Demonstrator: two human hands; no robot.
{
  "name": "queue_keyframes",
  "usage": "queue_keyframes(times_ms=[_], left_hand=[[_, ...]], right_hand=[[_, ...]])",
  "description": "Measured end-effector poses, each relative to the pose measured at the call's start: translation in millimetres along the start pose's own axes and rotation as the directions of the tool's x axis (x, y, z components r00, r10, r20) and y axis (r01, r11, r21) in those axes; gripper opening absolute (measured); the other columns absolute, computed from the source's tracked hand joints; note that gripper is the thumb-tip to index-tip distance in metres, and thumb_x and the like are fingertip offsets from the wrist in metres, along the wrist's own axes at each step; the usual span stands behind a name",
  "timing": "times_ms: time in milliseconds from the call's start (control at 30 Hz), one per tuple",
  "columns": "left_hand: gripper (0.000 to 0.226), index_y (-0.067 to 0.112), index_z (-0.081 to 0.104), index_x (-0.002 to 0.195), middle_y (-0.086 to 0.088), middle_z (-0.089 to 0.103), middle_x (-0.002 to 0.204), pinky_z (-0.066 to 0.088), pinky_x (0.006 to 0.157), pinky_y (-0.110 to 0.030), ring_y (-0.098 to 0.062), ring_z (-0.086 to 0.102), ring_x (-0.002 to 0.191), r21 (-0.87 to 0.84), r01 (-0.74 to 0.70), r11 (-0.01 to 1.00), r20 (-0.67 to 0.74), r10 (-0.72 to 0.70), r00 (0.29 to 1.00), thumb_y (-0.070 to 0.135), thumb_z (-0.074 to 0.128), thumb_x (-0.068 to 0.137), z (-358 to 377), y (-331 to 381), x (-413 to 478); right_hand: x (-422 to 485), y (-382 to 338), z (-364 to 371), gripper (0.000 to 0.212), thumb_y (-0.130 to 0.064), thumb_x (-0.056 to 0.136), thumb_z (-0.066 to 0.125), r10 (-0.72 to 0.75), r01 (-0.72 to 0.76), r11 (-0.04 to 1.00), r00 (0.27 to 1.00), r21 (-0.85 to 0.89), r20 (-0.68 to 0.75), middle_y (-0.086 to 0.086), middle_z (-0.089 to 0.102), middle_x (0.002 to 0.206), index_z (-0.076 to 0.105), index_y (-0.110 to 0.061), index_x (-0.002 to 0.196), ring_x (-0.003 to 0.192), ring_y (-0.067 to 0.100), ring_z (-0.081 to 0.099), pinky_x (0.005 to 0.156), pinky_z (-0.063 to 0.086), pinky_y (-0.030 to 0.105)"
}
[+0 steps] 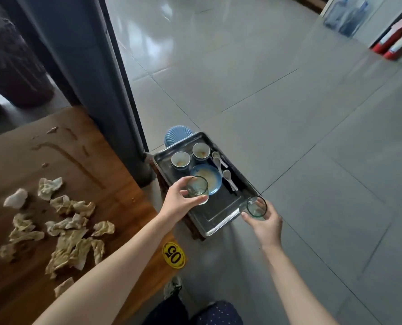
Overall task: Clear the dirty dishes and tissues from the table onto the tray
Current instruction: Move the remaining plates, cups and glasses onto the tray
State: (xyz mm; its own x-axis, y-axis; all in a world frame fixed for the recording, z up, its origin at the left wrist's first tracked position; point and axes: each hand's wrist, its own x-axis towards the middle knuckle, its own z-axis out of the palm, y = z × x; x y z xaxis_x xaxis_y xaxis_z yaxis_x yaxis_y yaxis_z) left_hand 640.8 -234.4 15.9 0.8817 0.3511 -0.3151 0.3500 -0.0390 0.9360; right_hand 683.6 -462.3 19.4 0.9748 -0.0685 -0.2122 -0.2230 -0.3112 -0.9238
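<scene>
My left hand (177, 202) grips a clear glass (198, 190) above the near part of the metal tray (218, 214). My right hand (264, 221) holds a second clear glass (255, 207) over the tray's right rim. On the tray lie two white cups (180, 159) (201, 151), a blue bowl (209, 177) with residue and several white spoons (227, 175). Several crumpled, stained tissues (66, 228) lie on the wooden table (115, 184) at the left.
The tray rests on a low stool beside the table's corner, with a blue stool (175, 134) behind it. A dark pillar (115, 90) rises at the table's far corner. A yellow "05" sticker (173, 255) marks the table edge. Water jugs (350, 16) and fire extinguishers (397, 42) stand far right.
</scene>
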Motion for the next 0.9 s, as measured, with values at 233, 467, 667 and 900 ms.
queue_keyframes(times_ms=[233, 467, 667, 900], left_hand=[[0.055, 0.032, 0.062, 0.113, 0.01, 0.067, 0.104, 0.052, 0.082, -0.025, -0.01, 0.063, 0.096, 0.02, 0.083, 0.996, -0.053, -0.082, 0.995, 0.026, 0.087, 0.064, 28.9, -4.1, 43.0], [0.057, 0.029, 0.058, 0.117, 0.001, 0.062, 0.112, 0.05, 0.091, -0.031, -0.016, 0.061, 0.103, -0.058, 0.211, 0.976, -0.264, -0.219, 0.939, 0.026, 0.086, 0.067, 84.5, -28.3, 69.7], [0.056, 0.032, 0.055, 0.116, 0.008, 0.06, 0.111, 0.052, 0.084, -0.019, -0.003, 0.063, 0.098, -0.201, 0.314, 0.928, -0.264, -0.36, 0.895, 0.02, 0.084, 0.07, 157.1, -61.4, 84.1], [0.055, 0.032, 0.056, 0.114, 0.019, 0.062, 0.1, 0.046, 0.075, -0.005, 0.012, 0.061, 0.09, -0.215, 0.368, 0.905, -0.274, -0.417, 0.866, 0.016, 0.084, 0.07, 203.6, -113.9, 112.5]], right_hand=[[77.2, 9.2, -4.1, 0.047, 0.01, 0.066, 0.079, 0.053, -0.053, 0.999, 0.998, 0.013, 0.025, 0.007, 0.067, 0.097, 0.062, -0.003, 0.108, 0.077, 0.006, 0.062, 0.068, 0.046, 0.005], [164.1, 50.7, -13.7, 0.057, 0.008, 0.064, 0.081, 0.158, -0.126, 0.982, 0.957, -0.143, 0.243, 0.007, 0.068, 0.103, 0.06, -0.006, 0.116, 0.086, 0.01, 0.062, 0.076, 0.046, 0.011], [211.8, 88.8, -24.7, 0.056, 0.004, 0.064, 0.082, 0.233, -0.139, 0.958, 0.889, -0.252, 0.395, -0.01, 0.067, 0.099, 0.062, -0.021, 0.109, 0.086, -0.006, 0.061, 0.073, 0.045, 0.005], [256.8, 144.3, -12.6, 0.056, 0.008, 0.064, 0.081, 0.232, -0.072, 0.944, 0.839, -0.323, 0.493, -0.004, 0.066, 0.102, 0.06, -0.02, 0.108, 0.095, 0.005, 0.062, 0.084, 0.046, 0.013]])
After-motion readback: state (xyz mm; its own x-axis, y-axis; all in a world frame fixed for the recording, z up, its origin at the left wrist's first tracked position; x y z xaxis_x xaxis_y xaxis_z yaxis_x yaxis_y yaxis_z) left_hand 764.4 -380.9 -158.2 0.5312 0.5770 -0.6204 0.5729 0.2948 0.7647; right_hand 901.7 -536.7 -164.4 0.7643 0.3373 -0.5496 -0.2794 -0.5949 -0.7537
